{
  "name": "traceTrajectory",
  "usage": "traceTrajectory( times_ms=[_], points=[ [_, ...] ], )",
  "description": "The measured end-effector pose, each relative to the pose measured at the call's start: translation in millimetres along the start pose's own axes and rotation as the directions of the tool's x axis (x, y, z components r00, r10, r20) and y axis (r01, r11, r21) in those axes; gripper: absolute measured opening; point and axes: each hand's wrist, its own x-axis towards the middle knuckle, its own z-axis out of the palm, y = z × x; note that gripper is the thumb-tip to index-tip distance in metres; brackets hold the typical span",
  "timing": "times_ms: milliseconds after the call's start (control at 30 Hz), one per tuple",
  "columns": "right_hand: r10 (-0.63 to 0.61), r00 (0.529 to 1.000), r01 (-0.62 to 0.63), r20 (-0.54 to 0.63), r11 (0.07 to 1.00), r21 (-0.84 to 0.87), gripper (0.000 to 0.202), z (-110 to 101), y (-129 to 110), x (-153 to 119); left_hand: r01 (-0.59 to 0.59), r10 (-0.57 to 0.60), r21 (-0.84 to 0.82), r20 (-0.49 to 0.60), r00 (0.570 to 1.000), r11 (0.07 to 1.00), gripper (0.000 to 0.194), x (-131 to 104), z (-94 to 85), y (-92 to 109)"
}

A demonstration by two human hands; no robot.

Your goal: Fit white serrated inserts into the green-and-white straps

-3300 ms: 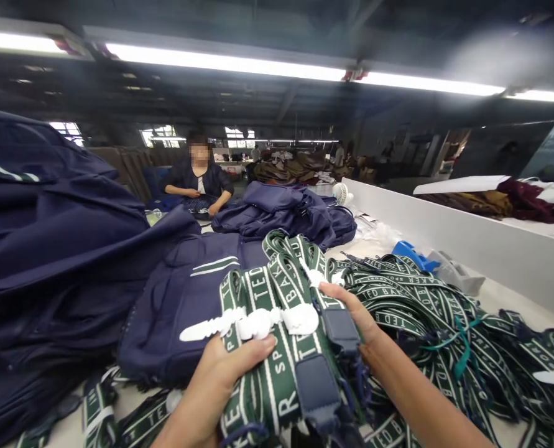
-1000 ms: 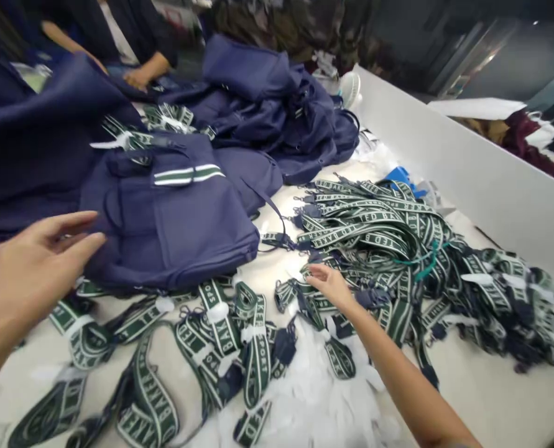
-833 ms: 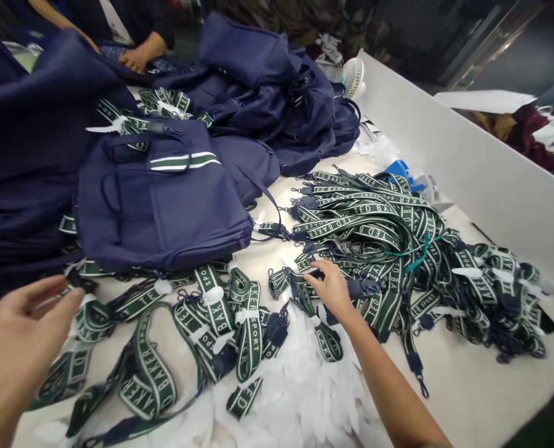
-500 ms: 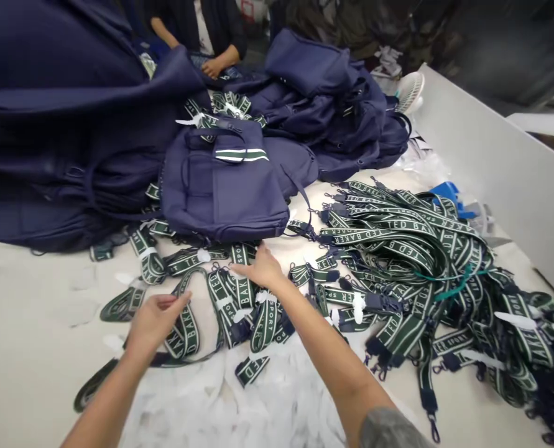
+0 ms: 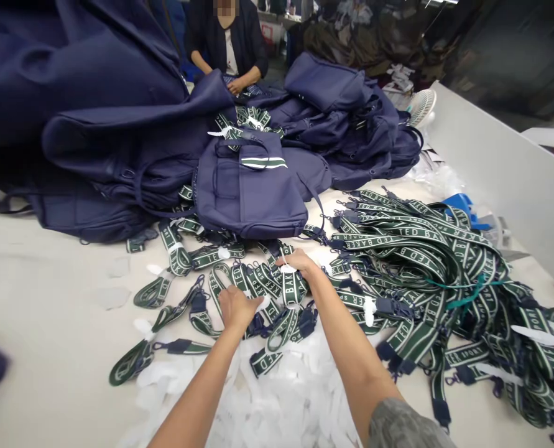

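Observation:
Green-and-white lettered straps, folded and tied with white tags, lie across the table in front of me. My right hand [image 5: 300, 262] is closed on the upper end of a folded strap bundle [image 5: 289, 287] with a white tie. Just to its left, my left hand [image 5: 238, 307] rests over other straps, its thumb pointing right toward a white tag [image 5: 263, 303]; its fingers are curled and what they hold, if anything, is hidden. A loose strap [image 5: 183, 346] with dark ends lies left of my left wrist.
Navy backpacks [image 5: 253, 193] are heaped behind the straps. A large strap pile [image 5: 407, 249] with a teal tie lies right. White scraps [image 5: 300, 386] cover the near table. Across the table, a person [image 5: 244, 81] handles dark material. A white partition [image 5: 500, 162] edges the right.
My left hand has moved right, off the long loose strap. My right hand has shifted and closed on a tied bundle. The view has shifted, showing more of the person opposite.

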Motion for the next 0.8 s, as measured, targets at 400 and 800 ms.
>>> traceTrajectory(
  times_ms=[400, 800],
  points=[
    [-0.145, 0.895, -0.037, 0.421, 0.918, 0.396, 0.076, 13.3, 0.5, -24.5, 0.24, 0.015, -0.678, 0.347, 0.938, 0.695, 0.025, 23.7, -32.2, 29.6],
    [-0.427, 0.87, 0.114, 0.247, 0.661, 0.742, 0.056, 76.0, -21.8, -70.6, -0.201, 0.209, -0.655, -0.066, 0.976, 0.729, 0.016, 8.4, -102.3, 50.7]
  ],
)
